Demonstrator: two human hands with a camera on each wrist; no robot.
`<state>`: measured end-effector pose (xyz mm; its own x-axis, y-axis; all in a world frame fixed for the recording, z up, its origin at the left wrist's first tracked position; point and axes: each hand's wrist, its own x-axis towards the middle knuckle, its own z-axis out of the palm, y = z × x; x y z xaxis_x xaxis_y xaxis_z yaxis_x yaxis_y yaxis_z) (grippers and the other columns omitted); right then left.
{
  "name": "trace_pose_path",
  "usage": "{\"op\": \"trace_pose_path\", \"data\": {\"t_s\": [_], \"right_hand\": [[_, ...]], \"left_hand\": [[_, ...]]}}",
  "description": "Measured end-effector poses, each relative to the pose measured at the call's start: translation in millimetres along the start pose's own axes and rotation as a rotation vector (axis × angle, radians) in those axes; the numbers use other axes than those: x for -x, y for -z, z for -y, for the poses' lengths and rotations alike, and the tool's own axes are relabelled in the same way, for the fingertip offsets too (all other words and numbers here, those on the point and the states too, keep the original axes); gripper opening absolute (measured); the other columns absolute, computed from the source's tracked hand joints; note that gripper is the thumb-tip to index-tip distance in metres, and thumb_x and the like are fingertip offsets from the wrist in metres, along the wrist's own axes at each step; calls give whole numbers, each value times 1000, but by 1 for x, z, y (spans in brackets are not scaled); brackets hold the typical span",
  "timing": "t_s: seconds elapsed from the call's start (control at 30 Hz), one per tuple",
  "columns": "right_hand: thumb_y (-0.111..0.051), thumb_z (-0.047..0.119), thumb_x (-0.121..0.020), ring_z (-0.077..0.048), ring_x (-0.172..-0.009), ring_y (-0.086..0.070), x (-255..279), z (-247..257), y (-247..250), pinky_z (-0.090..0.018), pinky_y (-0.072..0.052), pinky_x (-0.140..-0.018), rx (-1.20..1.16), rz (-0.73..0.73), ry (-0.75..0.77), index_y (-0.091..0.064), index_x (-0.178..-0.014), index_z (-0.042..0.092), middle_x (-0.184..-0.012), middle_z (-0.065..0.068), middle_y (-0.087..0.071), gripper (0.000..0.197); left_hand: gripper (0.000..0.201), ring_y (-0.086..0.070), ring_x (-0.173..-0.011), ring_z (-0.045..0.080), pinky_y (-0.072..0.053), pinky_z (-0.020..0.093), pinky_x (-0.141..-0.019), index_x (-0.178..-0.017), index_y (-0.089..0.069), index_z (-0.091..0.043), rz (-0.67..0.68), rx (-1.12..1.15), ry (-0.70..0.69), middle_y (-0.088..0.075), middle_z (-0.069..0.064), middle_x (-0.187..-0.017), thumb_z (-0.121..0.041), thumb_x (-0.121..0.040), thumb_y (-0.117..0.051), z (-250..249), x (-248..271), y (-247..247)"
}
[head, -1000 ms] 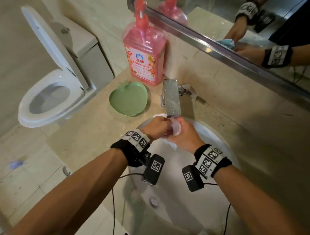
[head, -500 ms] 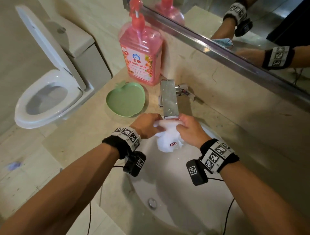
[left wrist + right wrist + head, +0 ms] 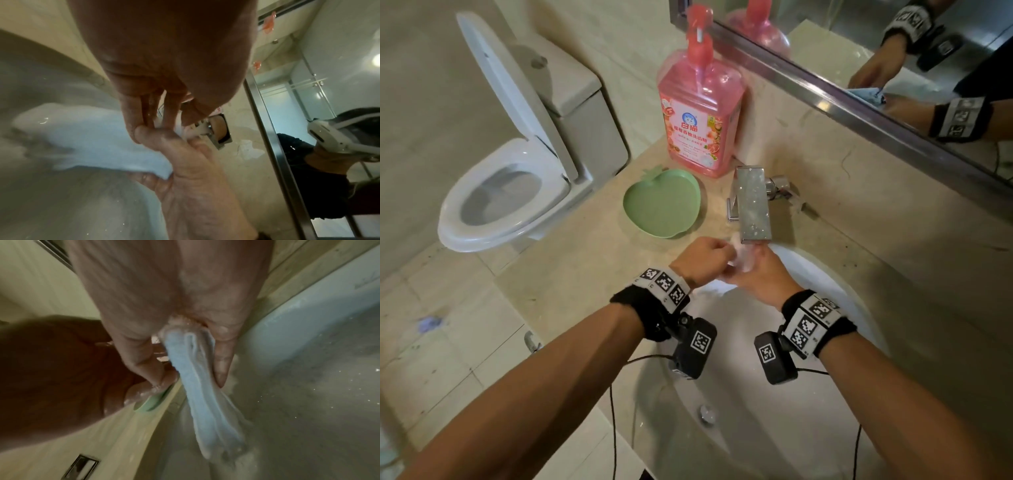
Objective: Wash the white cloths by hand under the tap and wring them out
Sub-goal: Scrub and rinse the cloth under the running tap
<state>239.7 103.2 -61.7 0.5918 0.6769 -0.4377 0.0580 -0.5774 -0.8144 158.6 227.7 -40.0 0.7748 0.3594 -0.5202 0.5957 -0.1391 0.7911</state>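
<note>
Below, white cloth [image 3: 740, 255] in both hands over the sink [image 3: 825, 291].

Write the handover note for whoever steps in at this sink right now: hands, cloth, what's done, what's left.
Left hand: grips the top of the white cloth.
Right hand: grips the same cloth; both hands meet right under the tap, over the basin.
Cloth: wet, bunched into a strand that hangs from the right hand into the basin.
Nearby on the counter: pink soap bottle and green dish.
Done: cloth wetted, washing under way.
Left: finish the rinse and wring it out. No other cloth is in view.
</note>
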Motion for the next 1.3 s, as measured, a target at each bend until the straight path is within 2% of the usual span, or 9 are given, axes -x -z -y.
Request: {"op": "trace_pose_path", "data": {"t_s": [0.17,0.27,0.4,0.63,0.73,0.93,1.03,1.17,1.3], "right_hand": [[-56,-9,-82,-17,-91,-64,-4,-17,12,-7,-46,-59,-47,-74,27,-71,-90,26,-102,2,-66,39],[-49,-11,-81,-5,-89,-65,-1,-15,21,-9,-49,-58,-127,-33,-4,-74,-76,32,-100,9,-71,50],[-48,-19,-74,-19,-96,-70,-2,-15,32,-32,-59,-81,-352,-21,19,-72,-85,20,-99,-2,-75,47],[-51,-25,-75,-22,-105,-65,4,-33,47,-44,-60,-83,-370,25,-4,-65,-72,22,-113,1,-69,49],[-74,-12,-74,-26,-94,-66,1,-38,54,-36,-57,-68,-299,106,-85,-59,-68,25,-106,-3,-66,40],[-89,3,-67,-28,-90,-73,-9,-27,39,-37,-59,-61,-174,260,-251,-58,-117,18,-108,-9,-69,60],[-87,22,-71,-18,-79,-71,-10,-23,32,-34,-60,-61,164,240,-163,-65,-102,18,-89,-1,-71,38],[-82,44,-73,-21,-103,-62,-19,-25,30,-33,-51,-89,567,106,36,-65,-118,20,-112,-2,-68,54],[-65,43,-83,-27,-98,-67,-30,-30,27,-34,-50,-83,946,101,237,-64,-109,21,-105,-4,-70,34]], "left_hand": [[42,-57,-114,22,-48,40,-101,-118,-52,-15,94,-180,-69,-61,5,-120,-5,-80,-67,16,-8,22],[87,-41,-133,17,-35,36,-111,-145,-34,-18,233,-253,-113,-44,2,-146,-13,-73,-82,26,-16,19],[102,-46,-123,12,-29,22,-102,-144,-42,-26,265,-426,-170,-48,-13,-131,-31,-56,-94,22,-36,-2],[48,-54,-84,3,-37,8,-77,-117,-66,-21,154,-655,-284,-64,-8,-106,-34,-73,-79,20,-47,-18],[31,-62,-100,26,-41,24,-77,-113,-64,-19,104,-804,-376,-66,7,-114,-33,-85,-62,16,-47,-19],[39,-61,-102,31,-49,36,-80,-123,-57,-10,9,-910,-349,-62,11,-114,-23,-87,-62,5,-46,-20],[41,-62,-93,29,-41,32,-69,-121,-58,-13,7,-941,-328,-64,9,-108,-30,-84,-66,-1,-46,-20],[28,-57,-69,28,-41,30,-61,-102,-67,-5,-36,-1045,-218,-66,11,-88,-19,-79,-72,-5,-42,-22],[30,-67,-85,28,-48,30,-67,-109,-67,-21,41,-1163,-250,-68,6,-97,-36,-83,-61,-3,-47,-31]]}}
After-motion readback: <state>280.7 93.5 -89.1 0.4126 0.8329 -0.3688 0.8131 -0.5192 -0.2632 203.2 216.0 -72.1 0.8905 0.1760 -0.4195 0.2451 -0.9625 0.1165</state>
